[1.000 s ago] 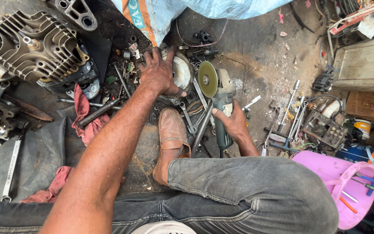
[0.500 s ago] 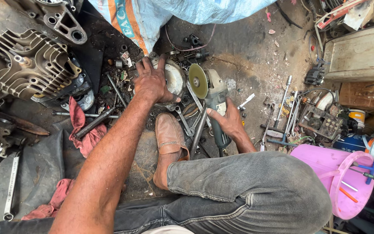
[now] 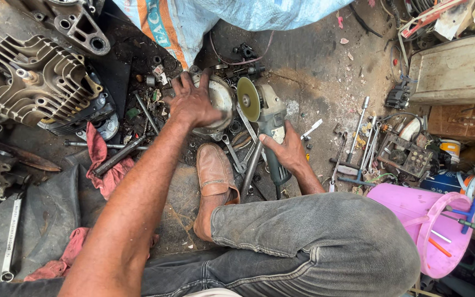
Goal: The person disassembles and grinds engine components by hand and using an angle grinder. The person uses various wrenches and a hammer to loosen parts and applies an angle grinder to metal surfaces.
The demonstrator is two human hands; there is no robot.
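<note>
1. Left hand [image 3: 193,102] lies palm-down on a round metal cover [image 3: 218,104] on the floor, fingers spread over its top and left edge, pressing it down rather than closing around it.
2. Right hand [image 3: 287,148] has its fingers wrapped around the body of an angle grinder [image 3: 268,124]; thumb on the near side. The disc [image 3: 248,99] stands upright, just beside the cover's right edge. I cannot tell whether it touches.
3. Brown shoe [image 3: 213,176] is planted just below the cover, with wrenches [image 3: 237,154] lying loose between them.
4. Finned engine casing [image 3: 34,82] sits well to the left, a red rag [image 3: 103,165] near it, a pink bucket [image 3: 430,220] by the right knee.
5. To do this step well, my view:
   - keep the left fingers on the far side of the cover, away from the disc;
   - bear down hard so the cover can't spin or skid;
   - hold the disc square to the edge, light contact, no twisting;
   - shift the loose wrenches and rag out of the grinder's path.
</note>
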